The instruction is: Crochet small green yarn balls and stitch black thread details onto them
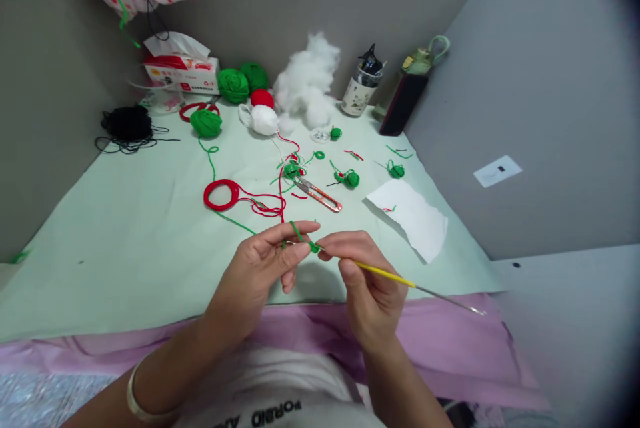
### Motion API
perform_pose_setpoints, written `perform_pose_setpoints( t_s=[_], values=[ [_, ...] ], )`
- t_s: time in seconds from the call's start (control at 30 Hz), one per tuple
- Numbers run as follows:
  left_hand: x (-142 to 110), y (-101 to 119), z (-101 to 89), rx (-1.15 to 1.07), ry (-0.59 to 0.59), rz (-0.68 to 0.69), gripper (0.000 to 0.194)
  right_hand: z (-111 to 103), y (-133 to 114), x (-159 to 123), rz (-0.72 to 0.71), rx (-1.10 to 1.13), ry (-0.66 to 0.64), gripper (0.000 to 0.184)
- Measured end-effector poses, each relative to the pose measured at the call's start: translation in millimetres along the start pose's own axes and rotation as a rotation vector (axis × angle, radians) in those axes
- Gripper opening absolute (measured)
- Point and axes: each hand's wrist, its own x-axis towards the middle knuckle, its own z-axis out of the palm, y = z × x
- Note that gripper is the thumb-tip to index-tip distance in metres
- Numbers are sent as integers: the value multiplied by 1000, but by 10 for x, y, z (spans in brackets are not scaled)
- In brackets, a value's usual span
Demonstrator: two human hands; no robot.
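Note:
My left hand [265, 260] pinches a small piece of green crochet work [314, 247] between thumb and fingers, and green yarn [296, 231] loops over its index finger. In my right hand [373, 281] is a crochet hook with a yellow handle [387, 274], its back end pointing down to the right. The hook's working tip meets the green stitches, though the fingers partly hide it. From my left hand the green strand runs back across the table to a green yarn ball [206, 123].
Beyond my hands lie orange thread snips [320, 195], a red yarn coil [221, 195] and small green crocheted pieces [351, 179]. White stuffing [310, 81], a tissue box [183, 71], black yarn [127, 125], a pen cup [361, 89] and a phone [404, 105] line the back. Torn paper [413, 218] lies right.

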Motion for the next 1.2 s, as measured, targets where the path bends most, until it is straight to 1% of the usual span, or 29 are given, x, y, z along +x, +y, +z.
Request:
perform_pose_setpoints(
  t_s=[0.17, 0.3, 0.43, 0.47, 0.53, 0.6, 0.63, 0.67, 0.7, 0.77, 0.87, 0.9, 0.93, 0.97, 1.0, 1.07, 1.1, 1.13, 1.17, 1.2],
  values=[
    [13, 69, -3, 11, 19, 27, 33, -21, -1, -17, -61, -68, -46, 28],
    [44, 76, -13, 69, 4, 26, 21, -37, -8, -8, -114, -128, -67, 32],
    [59, 35, -2, 31, -2, 36, 31, -24, -2, -16, -96, -140, -45, 31],
    [55, 24, 8, 20, 7, 40, 35, -13, 9, -30, -112, -185, -51, 32],
    [42, 5, 36, -21, 21, 33, 45, 13, 43, -72, -195, -366, -77, 37],
    [31, -5, 62, -105, 5, -24, 52, 37, 83, -115, -296, -543, -77, 45],
    [30, -4, 71, -156, -13, -67, 52, 44, 98, -129, -329, -573, -57, 46],
    [33, 2, 75, -203, -29, -109, 52, 46, 107, -133, -331, -550, -36, 44],
    [38, 13, 73, -239, -38, -143, 50, 44, 108, -127, -304, -484, -15, 41],
    [54, 42, 57, -280, -39, -165, 45, 27, 89, -86, -196, -294, 47, 33],
    [71, 70, 37, -280, -25, -129, 38, 6, 44, -1, -11, 10, 142, 26],
    [71, 67, 40, -264, -20, -109, 37, 7, 38, 16, 26, 79, 154, 26],
    [68, 56, 48, -241, -6, -83, 38, 14, 39, 22, 49, 103, 136, 26],
    [63, 39, 60, -213, 13, -53, 40, 24, 49, 16, 46, 69, 101, 26],
    [56, 20, 73, -190, 35, -21, 44, 38, 66, -1, 13, -23, 63, 27],
    [46, -15, 92, -181, 53, 2, 51, 62, 109, -52, -125, -281, 2, 33],
    [44, -25, 93, -198, 39, -23, 52, 68, 130, -76, -196, -384, -11, 38],
    [45, -28, 87, -226, 13, -67, 50, 69, 144, -92, -242, -436, -12, 41],
    [49, -25, 75, -260, -12, -115, 47, 63, 152, -96, -250, -430, 6, 40],
    [55, -18, 59, -291, -31, -151, 42, 52, 150, -89, -216, -376, 39, 38]
  ],
)
